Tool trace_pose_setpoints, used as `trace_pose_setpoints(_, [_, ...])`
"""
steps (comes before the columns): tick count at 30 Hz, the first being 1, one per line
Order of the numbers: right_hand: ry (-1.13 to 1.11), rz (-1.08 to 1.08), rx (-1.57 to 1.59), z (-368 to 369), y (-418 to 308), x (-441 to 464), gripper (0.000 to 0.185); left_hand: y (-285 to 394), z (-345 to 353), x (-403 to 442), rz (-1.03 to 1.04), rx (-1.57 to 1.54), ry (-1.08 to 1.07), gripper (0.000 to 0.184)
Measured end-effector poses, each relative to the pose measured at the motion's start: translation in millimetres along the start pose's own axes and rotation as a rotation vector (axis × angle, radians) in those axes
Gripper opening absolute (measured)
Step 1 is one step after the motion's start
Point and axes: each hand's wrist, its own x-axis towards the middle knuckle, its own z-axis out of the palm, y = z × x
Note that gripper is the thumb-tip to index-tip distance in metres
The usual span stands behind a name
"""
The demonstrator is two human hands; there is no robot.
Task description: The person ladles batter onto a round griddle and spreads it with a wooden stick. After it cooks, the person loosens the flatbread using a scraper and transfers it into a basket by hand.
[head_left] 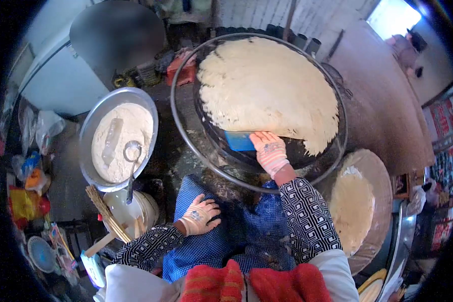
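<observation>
My right hand [270,153], in a pale glove with orange fingertips, grips a blue scraper [240,141] at the near edge of a large pale batter sheet [267,85]. The sheet lies on a round dark griddle [221,142] with a metal ring [177,118] around it. The scraper touches the sheet's edge, where a strip of dark griddle shows. My left hand [200,215], gloved too, rests on the blue checked cloth [186,254] over my leg, fingers spread, holding nothing.
Left stands a metal basin [85,156] of batter with a ladle [132,151]. Below it is a bucket [148,201] with a brush [105,209] and wooden sticks. A round tray [382,201] with a pale flatbread [352,211] lies right. A red box [182,70] sits behind.
</observation>
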Motion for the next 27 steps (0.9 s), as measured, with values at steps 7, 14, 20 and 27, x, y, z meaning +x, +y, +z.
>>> trace_pose_setpoints(7, [-0.009,0.027,-0.095,-10.4,-1.3,5.4,0.038,8.9,-2.3,-3.0,-0.099,-0.146,0.180,0.043])
trace_pose_setpoints(14, [0.040,0.047,-0.162,1.4,4.3,3.8,0.038,-60.4,-36.3,8.8,-0.260,0.078,0.844,0.051])
trace_pose_setpoints(20, [-0.131,0.086,-0.074,-3.9,3.0,10.4,0.042,-152.1,-132.3,62.9,-0.364,0.512,0.580,0.062])
trace_pose_setpoints(27, [-0.043,-0.068,-0.210,4.6,8.1,8.6,0.038,-89.4,-93.9,126.3,-0.158,0.858,-0.424,0.014])
